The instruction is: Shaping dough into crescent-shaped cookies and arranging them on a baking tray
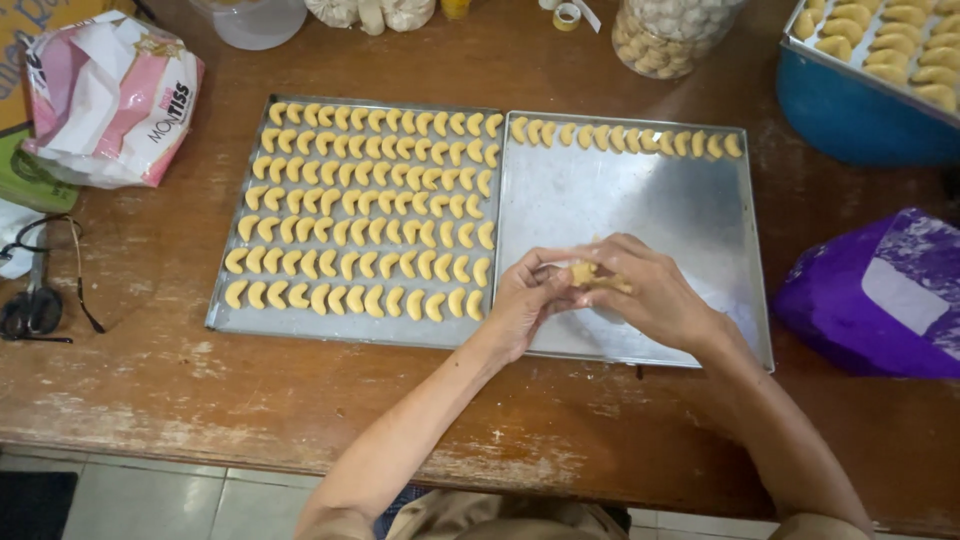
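Note:
My left hand (528,298) and my right hand (645,290) meet over the near part of the right metal tray (690,215). Both pinch a small lump of yellow dough (583,273) between the fingertips. That tray carries one row of crescent-shaped dough pieces (625,139) along its far edge. The left metal tray (232,318) beside it is filled with several rows of the same crescents (365,210).
A pink and white plastic bag (105,95) and scissors (35,300) lie at the left. A purple bag (880,295) sits at the right, a blue tub (850,115) with another tray of crescents at the far right, a jar (665,35) behind.

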